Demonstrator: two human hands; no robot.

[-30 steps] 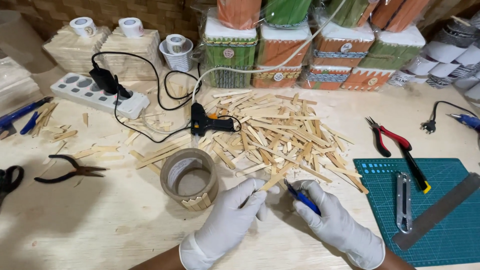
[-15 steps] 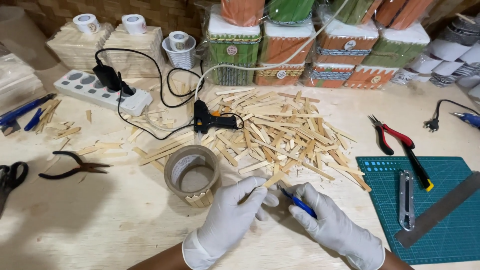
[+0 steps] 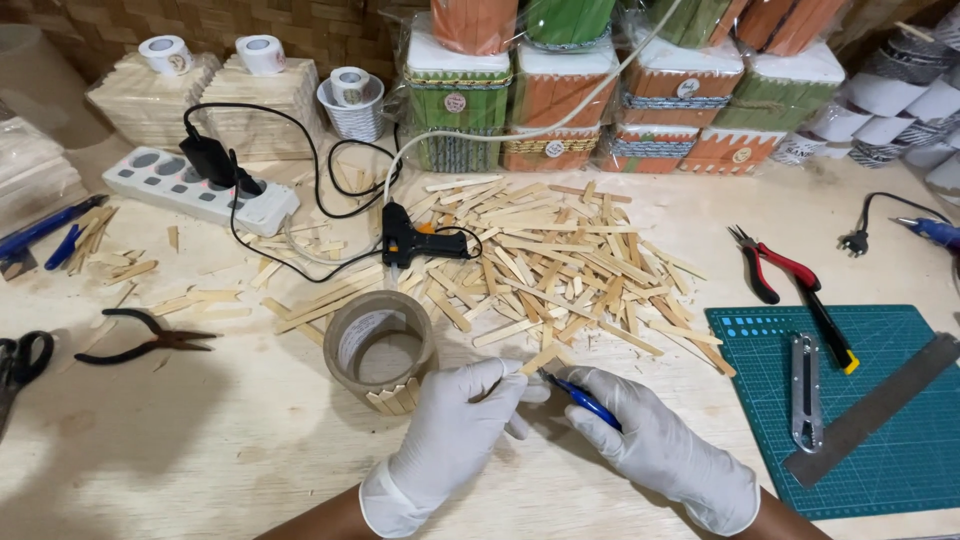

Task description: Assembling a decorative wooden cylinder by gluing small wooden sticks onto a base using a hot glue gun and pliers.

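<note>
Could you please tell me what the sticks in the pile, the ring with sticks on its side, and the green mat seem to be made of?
Sticks: probably unfinished wood, pale tan, flat, matte.
Ring: apparently cardboard, brown and dull with a thick wall; the right hand and left hand work a stick beside it.
Green mat: likely rubbery plastic, matte, with printed grid lines.

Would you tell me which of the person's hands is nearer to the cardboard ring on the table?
The left hand is nearer, just below and right of the cardboard ring, its fingers close to the rim. The right hand sits farther right, holding a blue-handled tool.
</note>
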